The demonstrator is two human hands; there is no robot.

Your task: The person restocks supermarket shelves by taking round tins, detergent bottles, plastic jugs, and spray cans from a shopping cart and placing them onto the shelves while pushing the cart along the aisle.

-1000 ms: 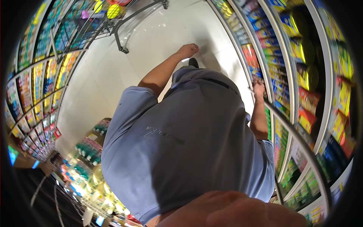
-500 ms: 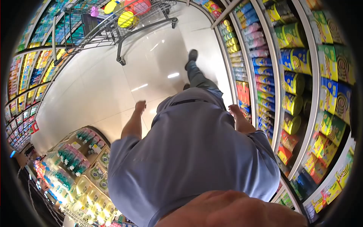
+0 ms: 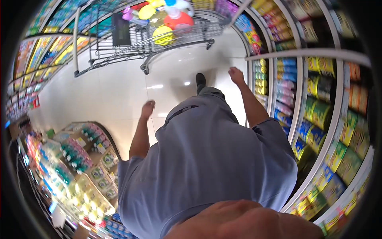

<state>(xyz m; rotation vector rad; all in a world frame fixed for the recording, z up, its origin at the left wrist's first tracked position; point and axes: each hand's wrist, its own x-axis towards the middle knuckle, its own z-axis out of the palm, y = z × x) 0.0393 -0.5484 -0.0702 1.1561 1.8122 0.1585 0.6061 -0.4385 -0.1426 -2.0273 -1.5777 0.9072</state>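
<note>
two hands: the left hand [image 3: 148, 107] and the right hand [image 3: 235, 75] are being held out beyond the shirt [image 3: 207, 155], well apart from each other.
left hand: it is being held over the floor [image 3: 111, 85], its fingers being curled; whether they are closed or parted cannot be told, as too little is being shown.
right hand: it is being held farther forward, near the right shelf [image 3: 271, 83], its fingers also being curled inward; how tightly they are closed cannot be told.
cart [image 3: 201, 30]: it is being seen ahead, beyond both hands and apart from them, its wheels being rested on the floor.
load: a red jug [image 3: 180, 24], a yellow disc [image 3: 163, 36] and a purple piece [image 3: 127, 13] are being carried in the cart.
right shelf: yellow jars [image 3: 261, 83] are being displayed nearest the right hand, with pink packs [image 3: 285, 93] being kept just beside them; a pale bar [image 3: 314, 52] is being shown across the shelf.
display stand [image 3: 108, 135]: bottles [image 3: 77, 155] are being shown in rows on it, behind the left hand.
shoe [image 3: 200, 79]: one dark tip is being seen between the two hands, being set toward the cart.
</note>
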